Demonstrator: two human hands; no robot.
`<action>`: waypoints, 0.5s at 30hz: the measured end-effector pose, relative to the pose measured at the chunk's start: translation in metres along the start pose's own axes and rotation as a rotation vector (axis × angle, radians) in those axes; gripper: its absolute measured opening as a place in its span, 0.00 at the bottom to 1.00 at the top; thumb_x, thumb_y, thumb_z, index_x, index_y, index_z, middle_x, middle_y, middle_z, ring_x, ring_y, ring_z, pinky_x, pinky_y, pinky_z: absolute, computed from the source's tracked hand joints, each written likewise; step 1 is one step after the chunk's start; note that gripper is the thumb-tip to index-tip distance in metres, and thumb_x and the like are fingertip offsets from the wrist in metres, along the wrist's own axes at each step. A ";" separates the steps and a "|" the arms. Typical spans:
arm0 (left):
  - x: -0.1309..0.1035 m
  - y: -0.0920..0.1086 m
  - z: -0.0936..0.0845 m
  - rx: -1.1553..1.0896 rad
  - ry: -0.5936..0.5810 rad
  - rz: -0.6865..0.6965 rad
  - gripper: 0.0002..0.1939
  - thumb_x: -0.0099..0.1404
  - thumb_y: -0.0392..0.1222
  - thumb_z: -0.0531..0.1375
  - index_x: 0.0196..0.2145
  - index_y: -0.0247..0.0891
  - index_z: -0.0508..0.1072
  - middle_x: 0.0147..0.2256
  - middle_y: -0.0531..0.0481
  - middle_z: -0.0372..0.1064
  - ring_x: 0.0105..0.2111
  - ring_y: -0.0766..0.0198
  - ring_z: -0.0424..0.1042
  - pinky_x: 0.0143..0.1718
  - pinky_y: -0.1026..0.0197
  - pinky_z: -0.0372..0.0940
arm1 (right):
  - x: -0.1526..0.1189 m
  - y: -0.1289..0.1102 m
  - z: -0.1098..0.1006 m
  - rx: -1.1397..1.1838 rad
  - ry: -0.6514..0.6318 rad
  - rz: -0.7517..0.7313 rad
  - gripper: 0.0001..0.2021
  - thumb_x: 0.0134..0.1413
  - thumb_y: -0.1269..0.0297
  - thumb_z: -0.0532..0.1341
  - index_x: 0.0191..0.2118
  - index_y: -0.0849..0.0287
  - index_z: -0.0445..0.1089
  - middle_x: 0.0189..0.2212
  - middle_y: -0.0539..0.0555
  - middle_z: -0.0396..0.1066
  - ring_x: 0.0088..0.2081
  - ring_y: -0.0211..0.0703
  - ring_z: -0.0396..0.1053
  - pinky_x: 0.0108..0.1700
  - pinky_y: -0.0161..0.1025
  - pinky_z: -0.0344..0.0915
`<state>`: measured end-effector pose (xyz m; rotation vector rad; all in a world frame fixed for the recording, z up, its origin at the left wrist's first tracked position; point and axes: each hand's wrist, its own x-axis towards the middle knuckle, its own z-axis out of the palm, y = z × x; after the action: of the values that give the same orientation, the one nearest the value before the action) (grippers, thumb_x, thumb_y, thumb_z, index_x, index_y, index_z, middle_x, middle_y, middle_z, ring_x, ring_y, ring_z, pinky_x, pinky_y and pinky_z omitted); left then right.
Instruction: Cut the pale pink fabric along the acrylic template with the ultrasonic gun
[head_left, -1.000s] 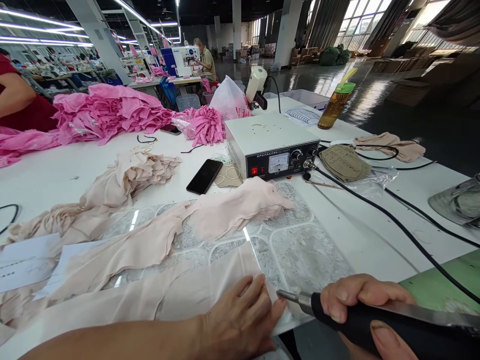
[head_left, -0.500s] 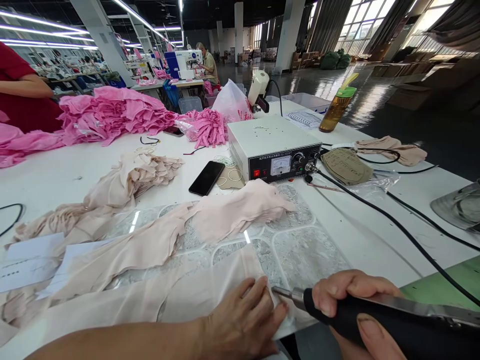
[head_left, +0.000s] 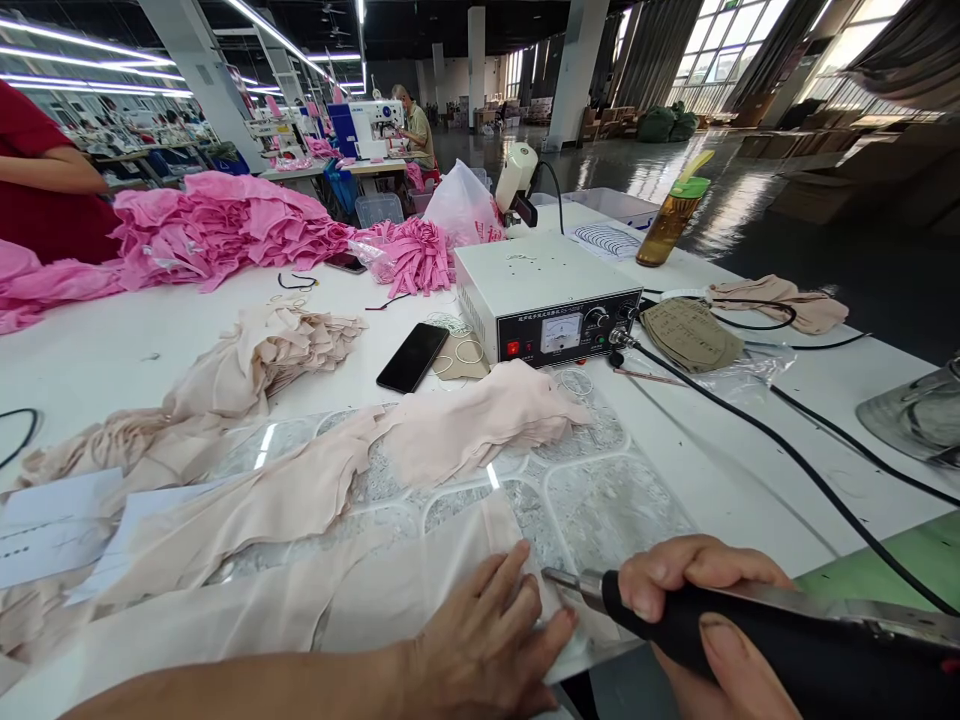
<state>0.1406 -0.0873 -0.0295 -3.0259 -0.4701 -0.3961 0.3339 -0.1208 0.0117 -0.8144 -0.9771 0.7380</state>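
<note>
Beige fabric strip [head_left: 360, 600] lies flat on patterned mat [head_left: 600, 500] at near table edge; thin, soft, prob. slippery. Left hand [head_left: 480, 640] spread, pressing it down. Right hand [head_left: 697, 610] clenched round black cutter handle [head_left: 750, 640], tip at strip end. Hold near the cut.

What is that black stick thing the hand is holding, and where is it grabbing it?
The right hand holds a corded cutting tool by its black handle, behind the metal tip. The left hand holds nothing; it presses flat on the beige fabric strip.
</note>
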 end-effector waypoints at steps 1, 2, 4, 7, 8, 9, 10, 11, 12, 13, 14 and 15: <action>0.000 0.000 -0.001 0.004 0.007 0.000 0.30 0.67 0.56 0.59 0.59 0.34 0.62 0.45 0.42 0.68 0.55 0.41 0.65 0.54 0.47 0.62 | 0.000 0.001 0.001 0.015 0.016 -0.001 0.02 0.58 0.64 0.59 0.37 0.53 0.67 0.28 0.50 0.65 0.24 0.38 0.66 0.25 0.41 0.71; 0.000 0.000 -0.002 0.007 0.016 0.000 0.30 0.67 0.56 0.59 0.59 0.34 0.62 0.45 0.42 0.68 0.55 0.41 0.65 0.54 0.46 0.62 | 0.000 0.002 0.002 0.029 0.033 -0.002 0.02 0.58 0.64 0.58 0.38 0.53 0.67 0.29 0.50 0.65 0.23 0.37 0.66 0.25 0.41 0.71; 0.000 0.000 -0.003 0.011 0.017 0.001 0.30 0.68 0.56 0.58 0.59 0.34 0.62 0.45 0.43 0.68 0.55 0.41 0.66 0.55 0.46 0.61 | 0.000 0.003 0.004 0.044 0.057 -0.001 0.02 0.58 0.64 0.58 0.38 0.53 0.67 0.28 0.50 0.64 0.23 0.37 0.65 0.25 0.41 0.71; 0.000 0.000 -0.002 0.017 -0.013 0.010 0.31 0.68 0.57 0.58 0.60 0.34 0.61 0.45 0.41 0.67 0.55 0.40 0.65 0.55 0.45 0.61 | 0.002 0.004 0.006 0.043 0.045 -0.005 0.02 0.58 0.64 0.59 0.38 0.53 0.66 0.28 0.50 0.64 0.23 0.37 0.65 0.26 0.41 0.71; -0.001 0.000 -0.002 0.018 -0.021 0.011 0.31 0.68 0.57 0.58 0.60 0.34 0.61 0.45 0.41 0.67 0.55 0.40 0.65 0.55 0.44 0.61 | 0.002 0.005 0.007 0.041 0.041 -0.005 0.02 0.58 0.65 0.59 0.37 0.53 0.66 0.28 0.50 0.65 0.23 0.37 0.65 0.26 0.41 0.71; -0.001 0.000 -0.001 0.019 -0.022 0.011 0.31 0.68 0.57 0.57 0.60 0.34 0.61 0.45 0.41 0.67 0.55 0.40 0.65 0.54 0.44 0.61 | 0.003 0.005 0.007 0.038 0.038 -0.005 0.02 0.58 0.65 0.59 0.37 0.53 0.66 0.28 0.50 0.65 0.23 0.38 0.65 0.26 0.41 0.71; -0.001 0.000 0.000 0.020 -0.020 0.010 0.30 0.69 0.57 0.57 0.60 0.34 0.61 0.45 0.41 0.67 0.55 0.41 0.65 0.54 0.44 0.61 | 0.003 0.006 0.006 0.035 0.036 -0.002 0.02 0.57 0.65 0.59 0.37 0.53 0.66 0.28 0.50 0.65 0.23 0.38 0.65 0.25 0.41 0.71; -0.001 0.000 0.001 0.022 -0.018 0.008 0.30 0.69 0.57 0.57 0.60 0.35 0.61 0.45 0.41 0.67 0.55 0.41 0.65 0.54 0.44 0.61 | 0.003 0.007 0.006 0.032 0.038 0.003 0.02 0.57 0.65 0.59 0.37 0.53 0.66 0.28 0.50 0.65 0.23 0.38 0.65 0.25 0.41 0.71; -0.001 0.000 0.002 0.025 -0.016 0.005 0.30 0.69 0.57 0.57 0.60 0.35 0.62 0.45 0.41 0.67 0.55 0.41 0.65 0.53 0.45 0.62 | 0.004 0.008 0.005 0.031 0.040 0.004 0.02 0.57 0.65 0.59 0.37 0.53 0.66 0.28 0.50 0.65 0.23 0.38 0.65 0.25 0.42 0.71; -0.001 0.000 0.002 0.027 -0.006 0.004 0.30 0.69 0.57 0.57 0.60 0.35 0.62 0.45 0.42 0.68 0.55 0.40 0.65 0.53 0.45 0.62 | 0.004 0.009 0.005 0.030 0.038 0.002 0.02 0.57 0.65 0.59 0.37 0.53 0.67 0.28 0.50 0.65 0.23 0.38 0.65 0.25 0.42 0.71; -0.001 0.000 0.002 0.028 0.005 0.003 0.30 0.68 0.58 0.57 0.60 0.35 0.62 0.45 0.42 0.68 0.54 0.40 0.66 0.53 0.45 0.63 | 0.005 0.009 0.005 0.028 0.036 -0.001 0.02 0.57 0.65 0.59 0.37 0.53 0.67 0.28 0.50 0.65 0.23 0.38 0.65 0.25 0.42 0.71; -0.001 0.000 0.002 0.027 0.009 0.002 0.30 0.68 0.58 0.57 0.60 0.35 0.62 0.45 0.42 0.67 0.54 0.40 0.66 0.52 0.46 0.63 | 0.005 0.009 0.005 0.025 0.031 -0.004 0.02 0.57 0.65 0.59 0.37 0.53 0.66 0.28 0.50 0.65 0.22 0.38 0.65 0.25 0.42 0.71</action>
<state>0.1399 -0.0878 -0.0317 -2.9974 -0.4680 -0.4001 0.3301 -0.1106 0.0076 -0.8002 -0.9400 0.7308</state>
